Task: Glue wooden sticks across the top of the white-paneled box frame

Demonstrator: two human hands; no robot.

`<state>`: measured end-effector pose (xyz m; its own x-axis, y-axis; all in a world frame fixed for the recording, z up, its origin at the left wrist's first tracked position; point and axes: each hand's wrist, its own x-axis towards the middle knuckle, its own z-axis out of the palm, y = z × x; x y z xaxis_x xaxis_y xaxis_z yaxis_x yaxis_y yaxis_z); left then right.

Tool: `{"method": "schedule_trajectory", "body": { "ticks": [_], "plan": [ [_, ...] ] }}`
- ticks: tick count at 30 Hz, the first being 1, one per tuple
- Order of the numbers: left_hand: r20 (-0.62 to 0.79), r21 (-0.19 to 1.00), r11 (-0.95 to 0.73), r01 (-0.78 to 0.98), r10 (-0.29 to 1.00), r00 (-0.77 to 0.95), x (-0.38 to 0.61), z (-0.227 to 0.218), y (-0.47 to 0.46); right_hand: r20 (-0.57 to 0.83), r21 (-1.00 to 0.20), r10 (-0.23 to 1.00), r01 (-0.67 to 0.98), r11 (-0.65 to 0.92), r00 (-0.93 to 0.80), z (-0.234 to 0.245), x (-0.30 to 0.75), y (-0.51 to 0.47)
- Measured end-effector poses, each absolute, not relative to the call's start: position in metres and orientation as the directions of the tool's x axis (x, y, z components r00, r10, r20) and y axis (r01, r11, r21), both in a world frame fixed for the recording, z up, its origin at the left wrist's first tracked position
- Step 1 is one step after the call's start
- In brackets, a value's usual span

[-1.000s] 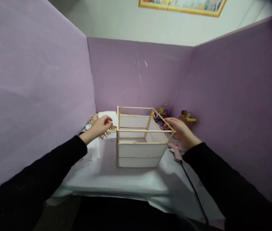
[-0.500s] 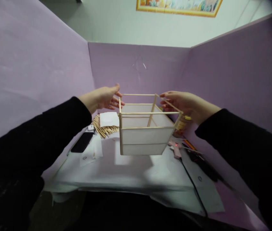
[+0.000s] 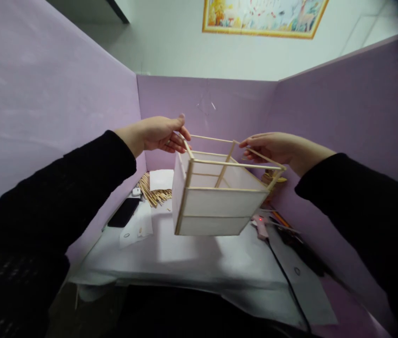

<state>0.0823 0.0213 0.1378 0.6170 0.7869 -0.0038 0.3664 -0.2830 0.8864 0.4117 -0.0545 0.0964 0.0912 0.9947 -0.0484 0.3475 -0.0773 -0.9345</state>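
A box-shaped lantern frame [image 3: 220, 203] of thin wooden sticks hangs above the table, its lower walls covered with white paper and its upper part bare sticks. My left hand [image 3: 165, 135] pinches the top left stick, the fingertips partly behind it. At the top right stick, my right hand [image 3: 267, 146] has its thumb and fingers closed on the wood near the back corner. The frame is tilted, with its right side turned a little toward the back. Its underside is hidden.
Behind the frame lie a pile of sticks [image 3: 153, 196] and white paper [image 3: 161, 179]. A black phone [image 3: 124, 212] rests at the left. On the right are a pink glue gun [image 3: 261, 227] with a lit red light, its black cord [image 3: 287, 279] and a dark tool [image 3: 301, 249]. Purple panels [image 3: 174, 103] enclose the table.
The frame has tilted and turned slightly, its left top edge now nearer and more open to view. My left hand has closed on its left stick. The view has shifted a little.
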Motion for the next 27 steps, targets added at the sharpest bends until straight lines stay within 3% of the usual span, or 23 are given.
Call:
{"method": "schedule_trajectory", "body": {
  "ticks": [3,8,11,20,27],
  "plan": [
    [-0.025,0.87,-0.353,0.345,0.667,0.745,0.09,0.135,-0.003,-0.152,-0.912,0.985,0.373,-0.171,0.079,0.093,0.415,-0.047],
    [-0.083,0.838,-0.435,0.329,0.494,0.865,0.101,0.126,-0.048,-0.159,-0.856,0.987,0.493,-0.155,0.035,0.094,0.415,-0.04],
    [-0.112,0.834,-0.439,0.335,0.46,0.881,0.1,0.119,-0.053,-0.157,-0.847,0.987,0.511,-0.15,0.029,0.095,0.414,-0.041],
    [-0.014,0.864,-0.33,0.38,0.739,0.673,0.079,0.111,0.04,-0.189,-0.882,0.982,0.435,-0.179,0.021,0.1,0.395,-0.08],
    [-0.028,0.875,-0.277,0.397,0.791,0.612,0.089,0.126,0.057,-0.089,-0.929,0.993,0.354,-0.111,0.079,0.111,0.386,-0.075]
  ]
}}
